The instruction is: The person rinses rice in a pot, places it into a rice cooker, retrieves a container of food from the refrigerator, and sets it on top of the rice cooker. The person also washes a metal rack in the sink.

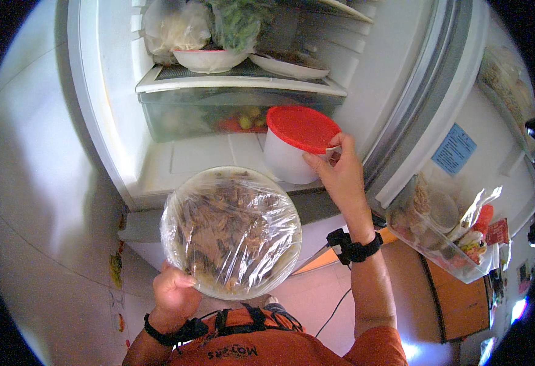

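Note:
My left hand point(176, 288) holds the near left rim of a round dish point(233, 233) with brown food under clear plastic wrap. My right hand point(343, 169) grips the right side of a white tub point(286, 158), its thumb and fingers near the edge of the red lid point(304, 128). The tub stands or is held at the front right of the open refrigerator's floor, before the drawer; whether it rests there I cannot tell. The wrapped dish is in front of the refrigerator opening, nearer to me and to the left of the tub.
A clear crisper drawer point(185, 114) sits under a shelf point(244, 84) bearing a white bowl point(210, 60), a white plate point(290, 67) and bagged greens point(240, 27). The open door on the right carries a clear bin point(437, 242) with packets. A dark cable hangs by my right arm.

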### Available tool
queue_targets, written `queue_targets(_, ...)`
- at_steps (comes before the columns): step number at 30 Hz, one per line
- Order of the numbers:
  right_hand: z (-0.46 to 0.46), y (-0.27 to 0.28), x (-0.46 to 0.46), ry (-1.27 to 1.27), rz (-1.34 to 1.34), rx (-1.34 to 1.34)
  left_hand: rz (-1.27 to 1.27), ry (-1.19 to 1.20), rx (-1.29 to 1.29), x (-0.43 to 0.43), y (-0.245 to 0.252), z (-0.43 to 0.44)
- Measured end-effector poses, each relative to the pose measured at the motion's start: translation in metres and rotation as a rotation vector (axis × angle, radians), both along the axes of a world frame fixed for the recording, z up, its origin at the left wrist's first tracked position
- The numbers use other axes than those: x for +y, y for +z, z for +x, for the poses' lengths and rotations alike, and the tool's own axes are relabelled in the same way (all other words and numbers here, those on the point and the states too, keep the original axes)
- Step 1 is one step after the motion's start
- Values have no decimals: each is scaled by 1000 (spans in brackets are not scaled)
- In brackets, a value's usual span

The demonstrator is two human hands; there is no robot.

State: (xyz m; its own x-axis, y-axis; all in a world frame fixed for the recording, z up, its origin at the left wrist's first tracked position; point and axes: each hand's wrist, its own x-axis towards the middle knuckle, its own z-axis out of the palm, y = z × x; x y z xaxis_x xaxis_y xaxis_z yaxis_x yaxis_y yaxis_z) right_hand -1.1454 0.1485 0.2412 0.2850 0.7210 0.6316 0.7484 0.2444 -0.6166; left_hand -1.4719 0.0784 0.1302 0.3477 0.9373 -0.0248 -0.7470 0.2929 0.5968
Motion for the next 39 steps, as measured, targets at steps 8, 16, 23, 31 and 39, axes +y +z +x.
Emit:
queue_targets(8,-3,13,-14,-77,-74,-58,19,45,44,2,7,4)
queue_targets(16,3,11,-19,-18,14,-41,-6,38,-23,6,-11,0)
queue_targets(23,4,12,1,-20,65,-86,62,-37,-12,2,-2,2)
queue_targets(31,-15,13,-1,-85,-42,-74,77,-50,-16,-5,17,9)
queue_targets(39,12,51,-16,-110,-13,-214,28,-3,-83,-12,23,6)
